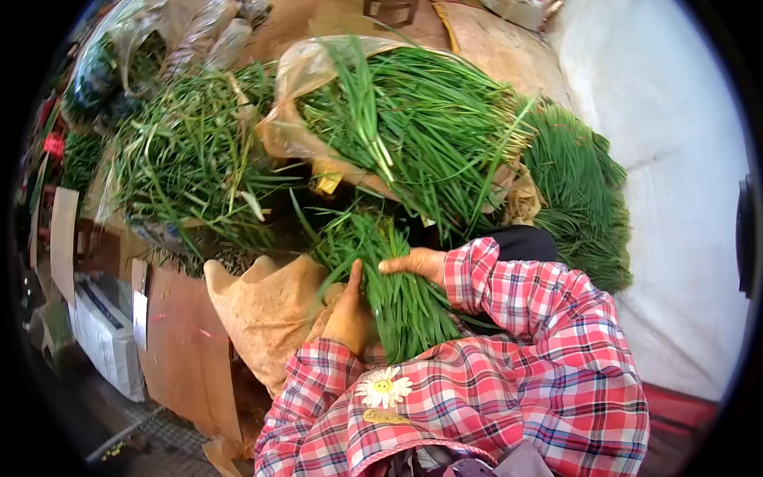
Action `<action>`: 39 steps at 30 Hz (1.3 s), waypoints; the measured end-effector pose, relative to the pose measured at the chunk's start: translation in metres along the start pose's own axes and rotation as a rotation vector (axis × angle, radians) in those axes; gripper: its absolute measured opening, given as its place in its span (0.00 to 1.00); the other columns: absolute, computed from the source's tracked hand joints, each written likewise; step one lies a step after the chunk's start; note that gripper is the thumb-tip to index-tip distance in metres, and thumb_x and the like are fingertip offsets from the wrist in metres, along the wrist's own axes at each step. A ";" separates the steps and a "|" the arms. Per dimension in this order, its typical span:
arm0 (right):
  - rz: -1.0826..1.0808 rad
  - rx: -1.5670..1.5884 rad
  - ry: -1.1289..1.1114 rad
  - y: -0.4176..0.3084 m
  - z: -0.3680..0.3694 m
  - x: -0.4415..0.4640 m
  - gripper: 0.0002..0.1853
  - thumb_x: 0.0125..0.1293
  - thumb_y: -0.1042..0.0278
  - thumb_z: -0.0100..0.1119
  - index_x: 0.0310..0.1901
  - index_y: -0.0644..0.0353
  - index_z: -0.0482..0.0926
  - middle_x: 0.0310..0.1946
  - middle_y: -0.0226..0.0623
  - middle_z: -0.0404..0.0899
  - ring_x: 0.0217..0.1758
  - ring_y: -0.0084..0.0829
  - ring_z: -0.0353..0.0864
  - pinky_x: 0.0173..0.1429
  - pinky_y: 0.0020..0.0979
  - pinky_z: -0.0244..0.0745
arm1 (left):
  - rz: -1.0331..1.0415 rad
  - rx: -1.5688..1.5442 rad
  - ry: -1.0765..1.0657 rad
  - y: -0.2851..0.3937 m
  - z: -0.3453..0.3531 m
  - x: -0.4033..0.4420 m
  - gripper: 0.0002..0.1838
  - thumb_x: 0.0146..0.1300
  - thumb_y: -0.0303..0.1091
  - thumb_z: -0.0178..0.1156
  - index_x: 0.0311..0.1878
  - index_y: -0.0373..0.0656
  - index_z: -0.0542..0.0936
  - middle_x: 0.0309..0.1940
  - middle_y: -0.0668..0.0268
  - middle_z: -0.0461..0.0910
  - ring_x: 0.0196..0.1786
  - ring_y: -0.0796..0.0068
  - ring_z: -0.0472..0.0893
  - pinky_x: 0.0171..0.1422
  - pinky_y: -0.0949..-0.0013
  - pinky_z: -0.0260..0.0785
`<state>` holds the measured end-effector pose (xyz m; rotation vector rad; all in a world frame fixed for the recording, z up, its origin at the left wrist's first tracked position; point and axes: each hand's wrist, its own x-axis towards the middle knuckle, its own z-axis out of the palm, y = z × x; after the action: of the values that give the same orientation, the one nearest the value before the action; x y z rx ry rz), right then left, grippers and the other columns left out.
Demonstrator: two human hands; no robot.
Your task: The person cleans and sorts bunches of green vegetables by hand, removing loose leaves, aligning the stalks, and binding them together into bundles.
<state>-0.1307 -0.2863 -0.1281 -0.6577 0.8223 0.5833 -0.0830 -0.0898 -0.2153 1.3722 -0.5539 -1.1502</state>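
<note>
A bunch of garlic chives [409, 310] is held close to my body, its green leaves pointing down toward my lap. My left hand [346, 319] wraps the bunch from the left with the thumb up. From the right, my right hand [417, 265] grips it, thumb laid across the leaves; its other fingers are hidden beneath. Just beyond my hands lies a big heap of long chives [429, 119] on a clear plastic sheet [296, 83]. Neatly stacked chives [568, 175] stand to the right of that heap.
Loose, tangled green trimmings [187, 151] pile up at the left. A tan sack [262, 306] sits by my left forearm, near a brown cardboard panel [187, 342] and a white box [107, 338]. Filled plastic bags [151, 48] are at the upper left; a white sheet [668, 159] borders the right side.
</note>
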 end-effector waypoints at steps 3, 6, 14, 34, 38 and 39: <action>-0.026 0.044 -0.102 0.019 0.001 -0.012 0.24 0.50 0.69 0.68 0.51 0.57 0.75 0.44 0.37 0.79 0.47 0.33 0.78 0.53 0.36 0.72 | -0.584 -1.367 0.042 0.073 0.021 0.003 0.27 0.70 0.51 0.38 0.65 0.45 0.62 0.65 0.62 0.61 0.66 0.63 0.60 0.74 0.57 0.42; -0.276 -0.768 0.045 0.042 0.006 0.005 0.31 0.47 0.57 0.68 0.53 0.60 0.73 0.46 0.43 0.78 0.49 0.39 0.76 0.53 0.36 0.70 | -0.878 -0.912 0.113 0.087 0.029 0.006 0.30 0.67 0.56 0.41 0.64 0.44 0.64 0.63 0.59 0.64 0.63 0.66 0.65 0.71 0.61 0.51; -0.077 -1.562 -0.008 0.023 0.035 -0.054 0.47 0.52 0.34 0.55 0.59 0.72 0.61 0.50 0.59 0.71 0.53 0.51 0.73 0.56 0.38 0.69 | -0.474 -0.580 0.245 -0.021 0.010 0.005 0.15 0.62 0.38 0.53 0.48 0.39 0.77 0.41 0.61 0.80 0.43 0.68 0.79 0.51 0.66 0.72; -1.421 -0.406 0.517 -0.198 -0.023 -0.229 0.15 0.62 0.55 0.58 0.44 0.57 0.78 0.21 0.29 0.72 0.21 0.19 0.69 0.27 0.23 0.69 | -0.568 -0.253 0.289 0.181 -0.017 -0.084 0.18 0.59 0.37 0.55 0.45 0.31 0.77 0.24 0.64 0.77 0.25 0.76 0.75 0.33 0.75 0.71; -1.894 -0.189 0.172 -0.198 0.036 -0.276 0.21 0.65 0.54 0.53 0.53 0.59 0.73 0.26 0.28 0.77 0.28 0.24 0.75 0.33 0.27 0.74 | -0.593 -0.266 0.253 0.189 -0.037 -0.105 0.16 0.57 0.34 0.57 0.43 0.32 0.77 0.23 0.62 0.78 0.24 0.74 0.76 0.30 0.75 0.71; -1.955 -0.080 0.198 -0.202 0.044 -0.276 0.20 0.65 0.54 0.53 0.53 0.58 0.74 0.26 0.28 0.76 0.28 0.24 0.75 0.33 0.26 0.74 | -0.598 -0.299 0.216 0.192 -0.037 -0.109 0.16 0.56 0.35 0.59 0.43 0.32 0.77 0.24 0.61 0.78 0.24 0.74 0.77 0.29 0.76 0.71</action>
<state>-0.1217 -0.4462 0.1773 -1.2365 0.0410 -1.2377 -0.0353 -0.0139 -0.0105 1.4108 0.2023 -1.4619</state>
